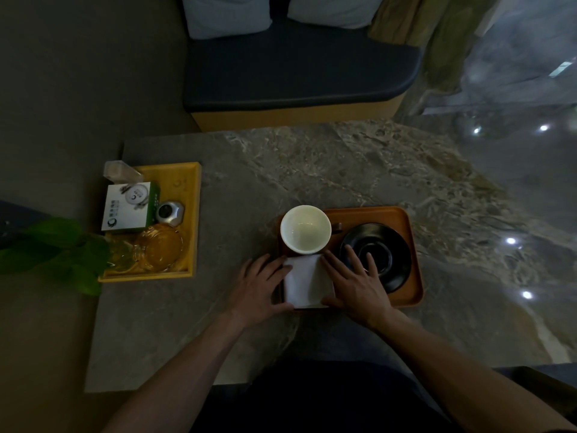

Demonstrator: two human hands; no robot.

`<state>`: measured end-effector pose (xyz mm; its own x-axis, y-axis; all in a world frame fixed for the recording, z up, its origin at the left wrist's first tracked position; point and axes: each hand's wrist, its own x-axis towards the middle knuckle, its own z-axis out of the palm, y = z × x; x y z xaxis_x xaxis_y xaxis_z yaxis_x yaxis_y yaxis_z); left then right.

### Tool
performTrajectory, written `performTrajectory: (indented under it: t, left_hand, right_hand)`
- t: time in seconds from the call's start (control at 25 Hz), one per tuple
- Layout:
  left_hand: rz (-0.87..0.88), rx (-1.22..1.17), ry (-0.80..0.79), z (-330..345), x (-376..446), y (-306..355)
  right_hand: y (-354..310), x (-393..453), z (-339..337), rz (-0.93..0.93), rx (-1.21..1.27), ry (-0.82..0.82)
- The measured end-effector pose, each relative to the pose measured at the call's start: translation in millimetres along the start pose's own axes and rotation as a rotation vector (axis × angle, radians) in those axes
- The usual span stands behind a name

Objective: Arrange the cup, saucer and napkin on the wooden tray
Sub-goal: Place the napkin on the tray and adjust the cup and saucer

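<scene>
The wooden tray sits on the stone desk, and all three things are on it. The white cup stands at the tray's far left corner, open side up. The black saucer lies on the tray's right side, apart from the cup. The white napkin lies folded flat at the tray's near left corner, just in front of the cup.

Both hands rest on the napkin — one on each side. The left hand lies over the tray's left edge, its fingers spread a little and touching the napkin's left side. The right hand lies flat too, its fingers spread wide; some press the napkin's right side and some reach over the saucer's rim.

Well to the left of the wooden tray is a yellow tray holding a white box, a small silver thing and a glass ashtray. Green leaves poke in beside it. Beyond the desk is a dark bench seat with pale pillows.
</scene>
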<state>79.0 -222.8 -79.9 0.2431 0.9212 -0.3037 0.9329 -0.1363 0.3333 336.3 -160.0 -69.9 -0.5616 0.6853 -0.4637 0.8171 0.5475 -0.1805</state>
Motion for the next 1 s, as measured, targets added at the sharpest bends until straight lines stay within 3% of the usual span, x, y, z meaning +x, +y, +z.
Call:
performTrajectory:
  t: [1.0]
  left_hand:
    - [0.044, 0.048, 0.004, -7.1, 2.5, -0.9]
  right_hand:
    - [-6.6, -3.3, 1.1, 0.034, 0.013, -0.001]
